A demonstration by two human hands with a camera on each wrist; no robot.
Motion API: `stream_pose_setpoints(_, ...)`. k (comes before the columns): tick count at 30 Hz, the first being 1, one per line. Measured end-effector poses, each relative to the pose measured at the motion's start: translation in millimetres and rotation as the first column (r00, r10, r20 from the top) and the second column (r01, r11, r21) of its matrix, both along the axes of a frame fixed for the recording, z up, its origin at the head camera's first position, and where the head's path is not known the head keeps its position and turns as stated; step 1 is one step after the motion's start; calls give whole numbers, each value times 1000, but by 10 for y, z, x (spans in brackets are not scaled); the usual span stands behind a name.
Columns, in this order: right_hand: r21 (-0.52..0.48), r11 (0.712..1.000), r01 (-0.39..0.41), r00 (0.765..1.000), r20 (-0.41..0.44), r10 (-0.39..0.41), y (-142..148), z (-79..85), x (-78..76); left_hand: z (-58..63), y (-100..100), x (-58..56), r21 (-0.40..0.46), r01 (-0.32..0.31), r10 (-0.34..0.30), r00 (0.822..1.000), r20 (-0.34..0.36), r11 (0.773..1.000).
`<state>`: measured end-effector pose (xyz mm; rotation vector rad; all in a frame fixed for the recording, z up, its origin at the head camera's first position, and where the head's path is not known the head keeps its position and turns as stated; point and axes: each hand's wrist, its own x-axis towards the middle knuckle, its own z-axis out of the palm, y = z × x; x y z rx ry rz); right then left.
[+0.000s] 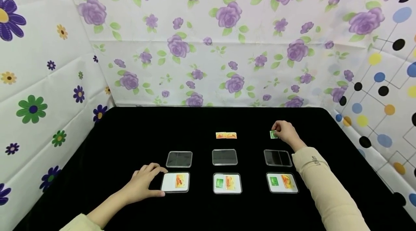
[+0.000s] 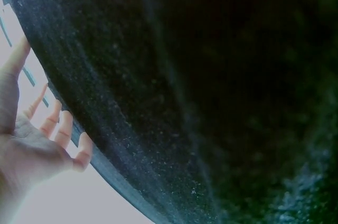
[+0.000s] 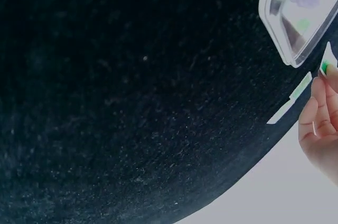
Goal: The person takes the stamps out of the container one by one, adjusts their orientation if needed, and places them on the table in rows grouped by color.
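Observation:
My right hand [image 1: 285, 132], at the back right, pinches a small green card [image 1: 273, 134] with a white edge between thumb and fingers. In the right wrist view the card [image 3: 327, 59] stands tilted at the fingertips. My left hand [image 1: 143, 180] lies at the left end of a flat case [image 1: 168, 182] with a white base and one orange-yellow card [image 1: 180, 180]. Its thumb and index finger spread to the case's near and far left corners. In the left wrist view the left hand [image 2: 39, 145] has its fingers apart.
Two more white-based cases, middle [image 1: 227, 191] and right [image 1: 282, 189], each bear a green and an orange-yellow card. Behind the row lie three clear lids: left [image 1: 179, 159], middle [image 1: 225, 157], right [image 1: 278, 158]. Orange-yellow cards [image 1: 226, 135] lie farther back on black cloth.

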<state>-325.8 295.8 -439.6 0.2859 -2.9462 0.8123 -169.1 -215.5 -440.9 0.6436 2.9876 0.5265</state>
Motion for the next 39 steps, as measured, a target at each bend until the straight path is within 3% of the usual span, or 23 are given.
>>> stream_pose_setpoints(16,54,998,-43,999,-29,45,7,-15,76,-16,-7,-1,4,-11,11,1000,2,1000)
stream_pose_setpoints(34,245,969,30,996,-88,-9,-53,-62,50,-25,-17,6,15,2,-2,1000,-8,1000)
stream_pose_setpoints(39,277,961,-3,994,-108,34,-80,-69,55,-26,-20,10,18,0,0,1000,-13,1000)
